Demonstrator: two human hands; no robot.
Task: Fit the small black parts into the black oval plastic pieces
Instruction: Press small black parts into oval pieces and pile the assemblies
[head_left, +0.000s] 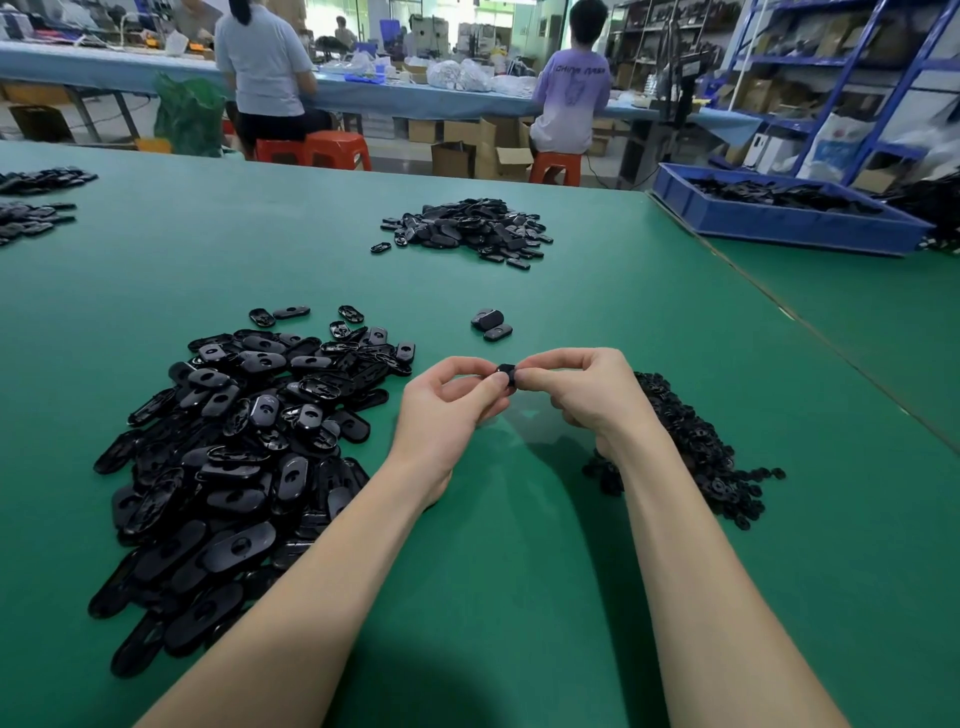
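1. Both hands, left hand (447, 400) and right hand (582, 395), are pinching one black oval piece (508, 375) above the desk (519, 571), fingers clamped on it.
2. Fitting appears underway; next, probably pressing the small part home.

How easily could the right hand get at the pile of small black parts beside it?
Probably easily: the pile of small parts lies uncovered beside the right hand, though it pinches a black piece with the left hand.
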